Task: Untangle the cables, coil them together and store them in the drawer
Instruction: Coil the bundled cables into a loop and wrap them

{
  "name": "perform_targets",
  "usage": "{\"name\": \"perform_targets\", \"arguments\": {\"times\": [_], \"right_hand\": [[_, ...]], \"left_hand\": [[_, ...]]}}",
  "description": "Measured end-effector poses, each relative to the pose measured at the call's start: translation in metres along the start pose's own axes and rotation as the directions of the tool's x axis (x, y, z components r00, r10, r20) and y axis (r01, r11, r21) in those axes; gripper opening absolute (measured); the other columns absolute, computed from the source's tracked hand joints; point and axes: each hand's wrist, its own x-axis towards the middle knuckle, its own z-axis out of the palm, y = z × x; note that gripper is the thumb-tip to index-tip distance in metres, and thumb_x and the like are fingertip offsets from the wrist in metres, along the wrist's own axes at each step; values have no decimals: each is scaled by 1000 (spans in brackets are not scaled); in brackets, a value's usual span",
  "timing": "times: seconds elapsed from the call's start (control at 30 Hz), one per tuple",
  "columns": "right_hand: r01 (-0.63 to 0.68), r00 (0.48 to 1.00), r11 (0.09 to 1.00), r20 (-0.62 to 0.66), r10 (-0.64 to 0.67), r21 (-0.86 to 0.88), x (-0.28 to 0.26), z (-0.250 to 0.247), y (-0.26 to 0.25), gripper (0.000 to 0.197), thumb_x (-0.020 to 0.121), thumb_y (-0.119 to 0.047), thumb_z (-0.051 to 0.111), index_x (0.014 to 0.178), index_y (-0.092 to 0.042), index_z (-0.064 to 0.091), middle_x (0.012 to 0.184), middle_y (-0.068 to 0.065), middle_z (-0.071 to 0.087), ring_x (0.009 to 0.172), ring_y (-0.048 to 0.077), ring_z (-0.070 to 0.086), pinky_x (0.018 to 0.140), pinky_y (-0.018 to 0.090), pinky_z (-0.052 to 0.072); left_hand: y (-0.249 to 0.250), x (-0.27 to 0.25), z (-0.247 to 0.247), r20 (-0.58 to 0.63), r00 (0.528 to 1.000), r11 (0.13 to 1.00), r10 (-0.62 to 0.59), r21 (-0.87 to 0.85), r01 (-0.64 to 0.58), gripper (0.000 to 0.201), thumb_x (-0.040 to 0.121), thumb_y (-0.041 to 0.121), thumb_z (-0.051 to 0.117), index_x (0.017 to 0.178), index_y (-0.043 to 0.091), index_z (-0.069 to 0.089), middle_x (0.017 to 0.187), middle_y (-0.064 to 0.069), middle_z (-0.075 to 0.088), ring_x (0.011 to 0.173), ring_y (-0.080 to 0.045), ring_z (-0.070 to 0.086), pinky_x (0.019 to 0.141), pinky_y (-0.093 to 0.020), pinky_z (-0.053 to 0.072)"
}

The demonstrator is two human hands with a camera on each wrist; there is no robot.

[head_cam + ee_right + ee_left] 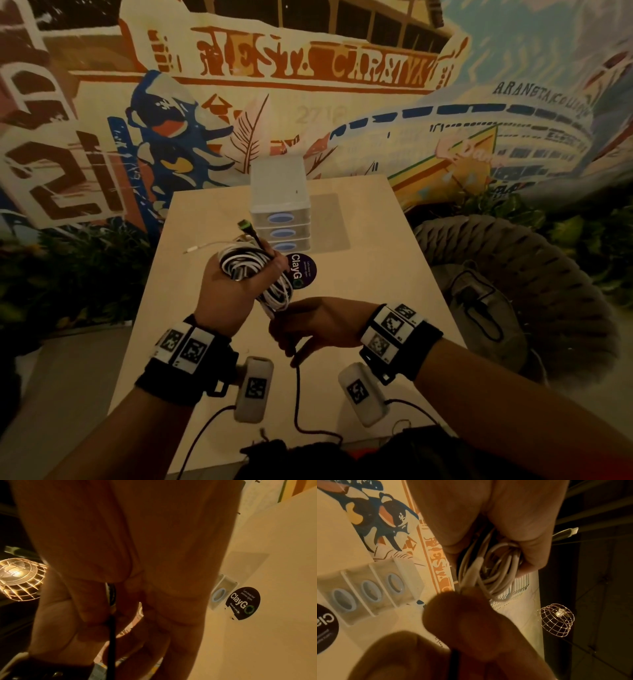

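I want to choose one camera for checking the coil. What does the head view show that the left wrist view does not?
Only the head view shows both hands whole: the left hand grips the coil, the right hand pinches the black cable that trails toward the person. Only the left wrist view shows the coil's white loops close up and a wire lamp. Both show the drawers, all shut, and the sticker.

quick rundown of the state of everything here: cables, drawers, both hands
cable coil: black and white loops bundled, held above the table
black cable: loose tail, not yet wound in, trailing to the table's near edge
white cable end: lying on the table
drawer unit: all three drawers closed
left hand: grips the coil
right hand: pinches the black cable
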Motion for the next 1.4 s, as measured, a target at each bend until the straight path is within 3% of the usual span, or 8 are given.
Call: {"name": "perform_targets", "arguments": {"times": [0.13,0.27,0.4,0.7,0.93,1.1,1.23,1.4], "right_hand": [[-84,994,993,-67,90,81,0,-5,6,15,105,-13,47,102,-4,59,85,16,68,80,34,67,86,53,56],[-93,986,995,-143,89,-24,-3,-14,9,17,104,-8,44,97,-9,60,63,0,46,52,17,42,58,31,48],[-137,957,987,-245,155,88,-6,-21,8,28,106,-20,45,101,-4,67,63,-1,47,46,11,35,46,22,32],[-185,953,970,-211,216,158,-15,-34,-7,100,89,-82,31,123,5,67,114,23,72,78,25,67,73,32,49],[-246,954,963,-203,221,-109,-11,-26,-15,56,90,-54,67,120,-7,69,113,8,76,103,23,73,84,29,55],[-367,921,787,-315,231,-496,2,-18,-16,40,77,-28,87,110,-9,75,89,-1,78,86,13,76,78,28,62],[-450,885,602,-418,205,-659,9,-9,-14,26,77,-29,86,93,-11,77,58,-11,67,60,6,67,61,23,56],[-472,878,509,-435,200,-720,15,-8,-3,15,85,-25,78,87,-10,75,81,5,75,57,11,61,60,24,50]], "left_hand": [[3,-1,-9,123,991,983,60,166,-80,10,74,35,79,81,30,74,87,-6,75,88,-25,74,82,-35,60],[3,-2,-7,276,953,892,127,388,-232,22,75,32,80,92,28,66,89,11,72,85,-2,70,78,-13,53],[3,1,-8,469,875,713,117,574,-403,22,75,42,73,91,28,69,86,14,71,79,-2,68,72,-21,55],[-5,-1,4,508,844,246,-172,851,-463,30,81,47,73,107,33,66,97,10,71,85,-15,67,67,-24,41],[-15,-8,14,475,798,59,-370,870,-490,34,89,52,59,118,34,61,99,8,71,88,-16,68,74,-30,54],[-18,-14,37,459,763,-31,-455,848,-529,21,94,46,57,101,28,67,82,7,69,70,-14,66,58,-25,47],[-23,-18,44,413,748,-42,-520,862,-506,17,92,39,60,94,26,70,77,6,69,70,-17,66,65,-28,56],[-28,-24,46,361,764,3,-534,905,-426,28,87,47,62,102,25,68,83,4,70,75,-20,67,63,-27,48]]}}
